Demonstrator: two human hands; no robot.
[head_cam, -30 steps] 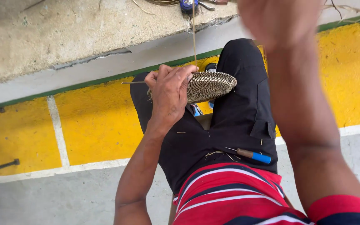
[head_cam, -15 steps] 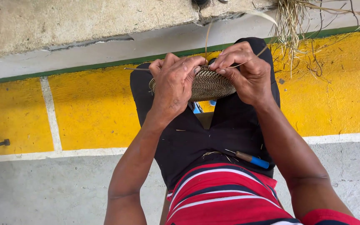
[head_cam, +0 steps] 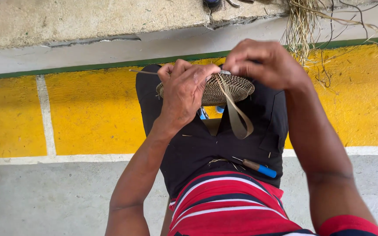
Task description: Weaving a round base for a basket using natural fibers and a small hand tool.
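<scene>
A round woven coil disc (head_cam: 224, 89), tan and flat, is held above my knees. My left hand (head_cam: 185, 89) grips its left rim, thumb on top. At the disc's upper right edge my right hand (head_cam: 265, 63) pinches a flat tan strip (head_cam: 237, 116), which loops down over my lap. A thin fibre end (head_cam: 143, 71) sticks out to the left of my left hand. I sit in black trousers and a red striped shirt.
A small tool with a blue handle (head_cam: 261, 168) lies on my right thigh. A bundle of dry grass fibres (head_cam: 305, 26) hangs from the concrete ledge (head_cam: 88, 19) ahead. The floor is painted yellow (head_cam: 92, 113) with white lines, and grey concrete lies nearer to me.
My right hand came down from high up and met the disc's edge. It now pulls a strip that loops over my lap. The left hand kept its grip.
</scene>
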